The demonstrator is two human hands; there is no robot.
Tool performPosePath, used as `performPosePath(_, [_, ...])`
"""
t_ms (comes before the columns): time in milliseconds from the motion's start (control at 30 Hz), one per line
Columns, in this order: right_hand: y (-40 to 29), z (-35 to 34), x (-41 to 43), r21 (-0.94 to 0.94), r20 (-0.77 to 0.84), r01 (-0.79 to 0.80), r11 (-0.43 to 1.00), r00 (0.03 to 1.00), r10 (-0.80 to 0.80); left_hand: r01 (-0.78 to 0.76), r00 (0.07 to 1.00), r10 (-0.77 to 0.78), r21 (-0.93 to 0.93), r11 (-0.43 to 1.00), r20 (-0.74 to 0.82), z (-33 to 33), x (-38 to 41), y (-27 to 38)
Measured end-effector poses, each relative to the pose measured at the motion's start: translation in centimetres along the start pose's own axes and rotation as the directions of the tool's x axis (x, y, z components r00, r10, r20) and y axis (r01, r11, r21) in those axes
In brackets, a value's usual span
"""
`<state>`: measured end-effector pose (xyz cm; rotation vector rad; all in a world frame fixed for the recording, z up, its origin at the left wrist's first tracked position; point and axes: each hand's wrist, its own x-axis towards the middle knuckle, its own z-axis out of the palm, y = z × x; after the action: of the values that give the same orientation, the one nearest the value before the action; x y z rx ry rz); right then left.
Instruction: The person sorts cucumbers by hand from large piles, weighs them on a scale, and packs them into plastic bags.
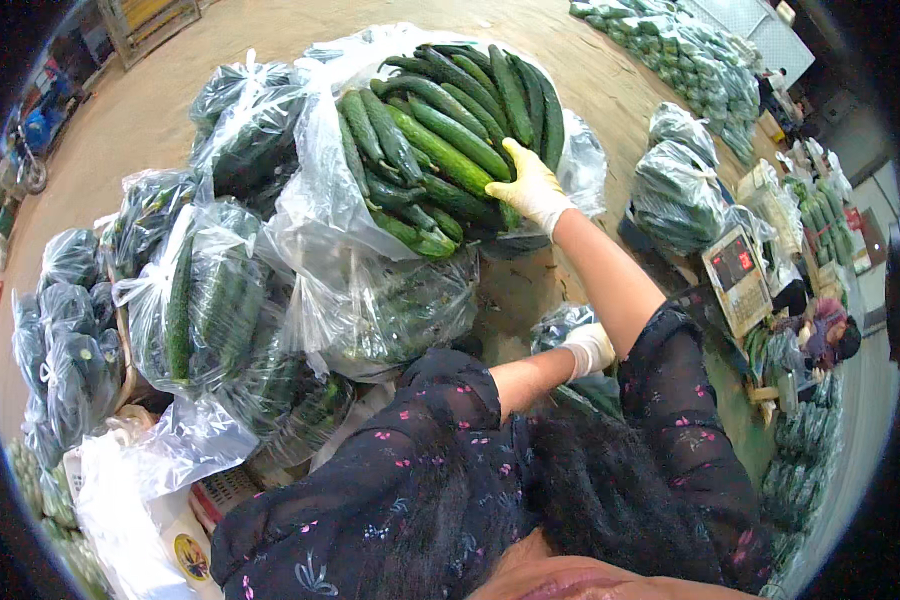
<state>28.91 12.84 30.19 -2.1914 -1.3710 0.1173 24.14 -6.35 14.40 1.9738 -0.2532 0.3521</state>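
Observation:
A large clear plastic bag (322, 187) stands wide open before me, with many dark green cucumbers (450, 120) packed in it. My right hand (529, 184), in a pale yellowish glove, lies at the right side of the pile. Its thumb and a finger are spread beside the cucumber ends; the other fingers are hidden, so a grip cannot be made out. Lower down, my left hand (594, 349), also gloved, is against a smaller plastic bag (559, 324) with dark green contents. My right arm and sleeve partly cover that hand, and its fingers do not show.
Tied bags of cucumbers (217, 292) crowd the left side. A digital scale (736, 274) with a lit display is at right, near a stacked pair of filled bags (679, 184). Beyond it a person (829, 334) sits or bends low. More bagged produce (675, 60) is heaped at upper right.

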Motion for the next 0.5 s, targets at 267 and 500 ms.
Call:
performPosePath(267, [-1.7,1.7,3.6,0.160,0.230,-0.157,0.975,0.966,0.118,0.034,0.998,-0.033,-0.018,0.999,0.051,-0.9,-0.2,1.4])
performPosePath(500, [-2.1,3.2,2.3,0.160,0.079,-0.052,0.986,0.996,0.040,0.056,0.996,-0.051,-0.072,0.996,0.068,-2.0,0.0,2.4])
